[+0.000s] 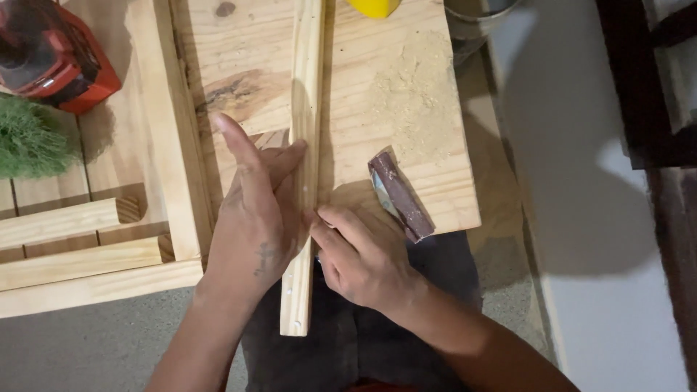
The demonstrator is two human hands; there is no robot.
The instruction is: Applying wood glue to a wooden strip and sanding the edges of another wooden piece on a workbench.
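So there's a long pine strip (306, 145) running near-to-far across a wooden board (392, 109), with its near end sticking out past the board's edge over the person's lap. The left hand (254, 218) lies flat against the strip's left side, fingers stretched out and thumb up, pinning it more than gripping it. The right hand (359, 254) is curled up tight against the strip's right edge and pinches something small and dark, too hidden to say what.

A folded bit of sandpaper (399, 196) lies on the board just right of the hands, with a patch of sawdust (414, 94) beyond it. Over on the far left sit a red power tool (51, 54) and a green brush (29, 141).

My worry: the strip is only braced by an open palm and its near end hangs unsupported, so a push from the right could make it slide or pivot. The left fingers are right alongside the work spot too, so any slip goes straight at them.
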